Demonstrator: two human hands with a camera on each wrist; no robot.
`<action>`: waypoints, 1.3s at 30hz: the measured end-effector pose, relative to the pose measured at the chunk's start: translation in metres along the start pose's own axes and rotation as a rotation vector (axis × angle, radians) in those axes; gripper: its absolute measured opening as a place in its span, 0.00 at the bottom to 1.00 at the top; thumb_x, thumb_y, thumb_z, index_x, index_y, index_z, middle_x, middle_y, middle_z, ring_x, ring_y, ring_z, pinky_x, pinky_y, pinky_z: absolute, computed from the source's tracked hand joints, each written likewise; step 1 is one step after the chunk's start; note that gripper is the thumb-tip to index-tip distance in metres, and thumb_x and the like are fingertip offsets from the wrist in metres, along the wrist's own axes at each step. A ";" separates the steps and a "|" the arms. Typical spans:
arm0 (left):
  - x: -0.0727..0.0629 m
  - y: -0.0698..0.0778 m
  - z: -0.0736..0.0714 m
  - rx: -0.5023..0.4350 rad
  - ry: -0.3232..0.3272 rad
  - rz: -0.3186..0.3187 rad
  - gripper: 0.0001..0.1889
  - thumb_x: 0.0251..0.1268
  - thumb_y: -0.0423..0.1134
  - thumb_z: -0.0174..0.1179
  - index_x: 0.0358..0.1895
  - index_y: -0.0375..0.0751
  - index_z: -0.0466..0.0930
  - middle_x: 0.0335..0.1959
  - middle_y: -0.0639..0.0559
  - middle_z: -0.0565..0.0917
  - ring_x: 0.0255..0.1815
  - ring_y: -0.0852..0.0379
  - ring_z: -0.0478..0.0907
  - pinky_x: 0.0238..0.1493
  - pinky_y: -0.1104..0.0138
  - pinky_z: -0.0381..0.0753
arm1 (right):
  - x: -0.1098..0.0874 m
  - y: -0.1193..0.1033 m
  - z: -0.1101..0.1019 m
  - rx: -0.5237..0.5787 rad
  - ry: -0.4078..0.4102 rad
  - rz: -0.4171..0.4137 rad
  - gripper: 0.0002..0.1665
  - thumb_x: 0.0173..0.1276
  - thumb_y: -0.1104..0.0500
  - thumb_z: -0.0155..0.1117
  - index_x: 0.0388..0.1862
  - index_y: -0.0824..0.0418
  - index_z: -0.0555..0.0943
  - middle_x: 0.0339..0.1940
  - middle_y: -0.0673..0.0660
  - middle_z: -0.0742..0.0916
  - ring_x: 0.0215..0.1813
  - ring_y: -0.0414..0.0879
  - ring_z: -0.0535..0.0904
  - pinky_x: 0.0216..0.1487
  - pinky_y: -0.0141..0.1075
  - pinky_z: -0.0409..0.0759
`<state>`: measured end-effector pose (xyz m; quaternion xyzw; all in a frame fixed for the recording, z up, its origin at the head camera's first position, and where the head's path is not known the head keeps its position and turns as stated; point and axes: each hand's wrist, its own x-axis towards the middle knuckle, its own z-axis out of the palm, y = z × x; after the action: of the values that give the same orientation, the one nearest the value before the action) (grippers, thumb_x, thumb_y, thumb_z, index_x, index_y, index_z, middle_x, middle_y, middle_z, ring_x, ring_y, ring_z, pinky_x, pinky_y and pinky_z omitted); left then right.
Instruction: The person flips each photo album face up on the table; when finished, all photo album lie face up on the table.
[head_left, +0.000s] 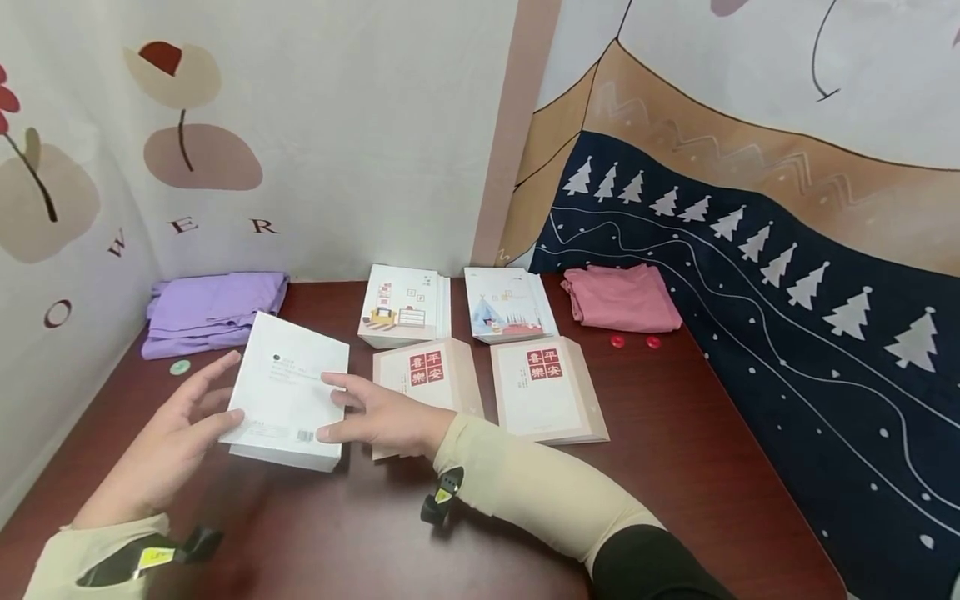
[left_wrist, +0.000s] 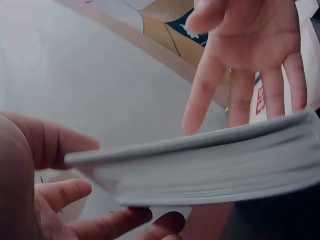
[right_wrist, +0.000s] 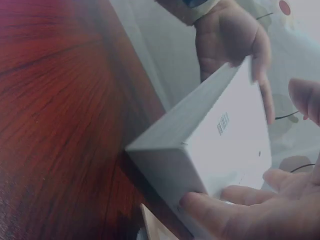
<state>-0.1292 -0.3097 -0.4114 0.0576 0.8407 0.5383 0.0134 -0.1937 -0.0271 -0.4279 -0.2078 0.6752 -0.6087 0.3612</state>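
A thick white book [head_left: 288,383] is held tilted above the dark red table, its back cover with small print and a barcode turned up. My left hand [head_left: 176,442] pinches its left edge, thumb on the cover; in the left wrist view fingers curl beneath the page block [left_wrist: 210,175]. My right hand [head_left: 386,408] is at the book's right side, its fairly straight fingers touching the cover near that edge. The right wrist view shows these fingers [right_wrist: 240,205] against the white book [right_wrist: 230,135], close by its spine corner.
Two beige books with red squares [head_left: 427,375] [head_left: 543,387] lie right of my hands. Behind them are two stacks of white illustrated books [head_left: 401,304] [head_left: 506,304]. Folded purple cloth [head_left: 213,308] with a green button [head_left: 180,367] is left; folded pink cloth [head_left: 622,296] and two red buttons [head_left: 617,342] are right.
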 end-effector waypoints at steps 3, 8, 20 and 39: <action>-0.001 0.004 0.002 -0.036 -0.019 0.053 0.39 0.80 0.28 0.53 0.87 0.58 0.50 0.57 0.80 0.77 0.51 0.75 0.82 0.41 0.74 0.83 | 0.001 -0.002 0.000 -0.011 -0.008 -0.027 0.49 0.74 0.56 0.71 0.86 0.36 0.58 0.83 0.55 0.70 0.79 0.42 0.69 0.67 0.28 0.73; -0.001 0.006 0.012 -0.155 -0.126 0.147 0.37 0.82 0.25 0.48 0.87 0.54 0.50 0.66 0.76 0.77 0.58 0.73 0.81 0.47 0.75 0.84 | 0.001 -0.003 0.003 0.149 -0.028 -0.080 0.49 0.81 0.58 0.62 0.87 0.27 0.49 0.82 0.60 0.70 0.74 0.46 0.76 0.65 0.44 0.82; 0.002 0.003 0.029 0.072 -0.190 0.104 0.33 0.84 0.33 0.50 0.85 0.38 0.51 0.67 0.58 0.83 0.63 0.82 0.73 0.51 0.81 0.77 | 0.009 0.005 0.007 0.217 -0.047 -0.028 0.53 0.78 0.64 0.64 0.90 0.40 0.46 0.77 0.52 0.74 0.60 0.40 0.83 0.61 0.42 0.86; 0.009 -0.020 0.013 0.195 -0.067 -0.282 0.41 0.87 0.51 0.45 0.85 0.30 0.37 0.78 0.15 0.54 0.78 0.20 0.54 0.68 0.32 0.66 | 0.009 0.002 0.012 -0.110 0.290 0.040 0.55 0.66 0.49 0.76 0.87 0.45 0.58 0.85 0.50 0.67 0.82 0.44 0.61 0.82 0.45 0.61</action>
<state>-0.1390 -0.3054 -0.4345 -0.0418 0.8878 0.4446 0.1110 -0.1903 -0.0410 -0.4316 -0.1238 0.7565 -0.5872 0.2599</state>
